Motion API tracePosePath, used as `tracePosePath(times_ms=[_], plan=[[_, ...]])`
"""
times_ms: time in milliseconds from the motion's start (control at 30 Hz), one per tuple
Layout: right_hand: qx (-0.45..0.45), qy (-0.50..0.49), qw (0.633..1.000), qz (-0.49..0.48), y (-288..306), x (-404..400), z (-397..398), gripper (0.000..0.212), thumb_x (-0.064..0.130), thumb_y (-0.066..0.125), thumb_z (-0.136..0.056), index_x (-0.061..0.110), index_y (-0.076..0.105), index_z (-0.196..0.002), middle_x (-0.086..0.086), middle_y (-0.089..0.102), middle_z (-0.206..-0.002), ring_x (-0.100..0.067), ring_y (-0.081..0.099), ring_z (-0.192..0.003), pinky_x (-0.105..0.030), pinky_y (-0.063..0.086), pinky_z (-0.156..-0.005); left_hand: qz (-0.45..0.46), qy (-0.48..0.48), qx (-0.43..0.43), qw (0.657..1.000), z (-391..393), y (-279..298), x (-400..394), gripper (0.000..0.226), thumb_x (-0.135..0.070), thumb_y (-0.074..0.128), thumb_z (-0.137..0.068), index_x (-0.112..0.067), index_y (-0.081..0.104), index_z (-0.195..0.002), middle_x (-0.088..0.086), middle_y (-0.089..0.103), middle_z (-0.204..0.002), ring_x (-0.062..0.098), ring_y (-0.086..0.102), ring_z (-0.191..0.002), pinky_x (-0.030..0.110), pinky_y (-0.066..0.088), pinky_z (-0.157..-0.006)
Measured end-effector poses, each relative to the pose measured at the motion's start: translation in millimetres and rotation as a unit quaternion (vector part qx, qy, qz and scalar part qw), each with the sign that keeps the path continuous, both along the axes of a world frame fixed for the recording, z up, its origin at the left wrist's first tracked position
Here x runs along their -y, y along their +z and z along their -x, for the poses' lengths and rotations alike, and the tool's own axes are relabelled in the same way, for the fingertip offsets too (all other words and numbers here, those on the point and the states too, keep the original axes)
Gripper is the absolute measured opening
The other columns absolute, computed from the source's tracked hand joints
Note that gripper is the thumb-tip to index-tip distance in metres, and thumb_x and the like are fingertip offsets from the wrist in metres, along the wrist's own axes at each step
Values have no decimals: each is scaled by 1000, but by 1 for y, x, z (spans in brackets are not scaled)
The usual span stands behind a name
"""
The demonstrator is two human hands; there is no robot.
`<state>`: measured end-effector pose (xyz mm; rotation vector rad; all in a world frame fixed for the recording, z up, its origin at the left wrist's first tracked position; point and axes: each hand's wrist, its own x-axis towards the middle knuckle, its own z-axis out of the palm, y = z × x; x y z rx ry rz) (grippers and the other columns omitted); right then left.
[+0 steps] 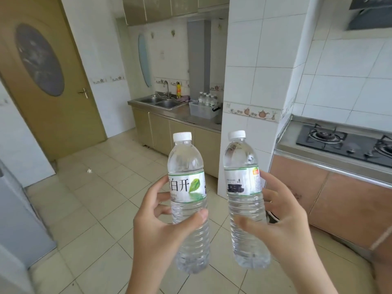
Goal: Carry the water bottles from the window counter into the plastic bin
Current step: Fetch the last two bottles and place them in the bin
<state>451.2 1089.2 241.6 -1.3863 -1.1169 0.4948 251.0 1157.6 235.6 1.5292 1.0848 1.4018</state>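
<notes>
The left hand (157, 221) has its fingers curled around the left bottle (187, 200) just under the label, thumb pressed across the front. The right hand (282, 217) is wrapped the same way around the right bottle (244, 198), fingertips showing past its far side. Both bottles stand upright in the air, near each other but apart, over the tiled floor (95, 198).

Each bottle is clear ribbed plastic, filled with water up into the shoulder, with a white screw cap and a white label edged in green; the left label shows dark characters and a green leaf, the right one small print and a dark block.

At about 12 o'clock from the hands, well beyond them, a translucent plastic bin (202, 110) sits on a steel counter (180, 114) just beside a double sink (160, 101). Several more white-capped bottles (206, 99) stand upright inside the bin.

At 2 o'clock a gas hob (343, 145) lies on a second counter, past a white tiled pillar (252, 71). At 10 o'clock stands a tan door (70, 107) with an oval pane.
</notes>
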Motion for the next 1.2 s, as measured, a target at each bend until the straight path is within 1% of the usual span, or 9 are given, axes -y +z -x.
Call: tracePosePath(times_ms=[133,400,567,667,800,900,1000,1100,1200], plan=[[-3,13,1000,4,-2,-60,2,92,33,88,-44,56,50,-125,17,71,-106,1,64,-93,-26,50,-72,-3,9,-4,1000,5,-3,-56,81,-52,88,-36,-70,54,-107,-22,70,-103,5,68,-85,14,50,-62],[-5,44,999,18,-18,-198,-20,93,16,93,-48,59,52,-120,15,71,-105,0,65,-90,-31,53,-67,8,24,-16,1000,-16,-18,-183,82,-50,90,-37,-69,55,-109,-18,72,-102,8,69,-86,10,49,-64],[-6,72,997,9,-24,-306,-48,89,8,90,-52,61,53,-114,18,71,-101,-1,64,-88,-39,54,-75,3,51,-11,999,-48,-23,-282,81,-49,89,-36,-70,55,-106,-21,71,-101,6,68,-81,11,50,-65],[10,98,995,2,-21,-369,-67,91,1,89,-53,64,54,-109,22,72,-97,-1,65,-87,-34,52,-74,9,69,-6,998,-64,-20,-339,82,-49,89,-35,-69,56,-107,-22,72,-100,4,67,-80,13,49,-65],[21,120,993,-4,-20,-442,-88,94,-2,88,-53,67,53,-106,28,69,-100,5,66,-88,-14,52,-59,19,88,1,996,-82,-19,-408,84,-47,90,-36,-66,57,-110,-23,71,-101,2,67,-81,12,50,-62],[27,123,992,-2,-21,-488,-101,94,-3,89,-52,66,54,-107,28,69,-101,5,65,-89,-4,48,-65,24,89,-1,996,-93,-19,-454,86,-48,90,-37,-63,56,-115,-21,71,-104,3,68,-82,11,50,-63],[29,124,992,4,-24,-534,-109,94,-2,88,-52,65,54,-108,28,69,-103,4,65,-91,-10,50,-62,25,89,4,996,-102,-22,-502,86,-47,90,-37,-63,57,-114,-19,72,-104,5,68,-81,9,50,-64],[29,121,992,16,-29,-581,-115,94,-1,89,-53,66,53,-108,28,69,-102,4,64,-92,-18,47,-68,35,76,1,997,-109,-28,-554,88,-48,90,-36,-60,57,-117,-17,72,-103,7,68,-80,17,49,-66],[32,106,994,26,-37,-632,-117,92,2,90,-53,66,53,-109,28,68,-100,5,64,-91,-13,48,-64,37,69,7,997,-111,-35,-612,86,-48,90,-35,-61,59,-114,-18,72,-101,7,68,-79,13,51,-61]])
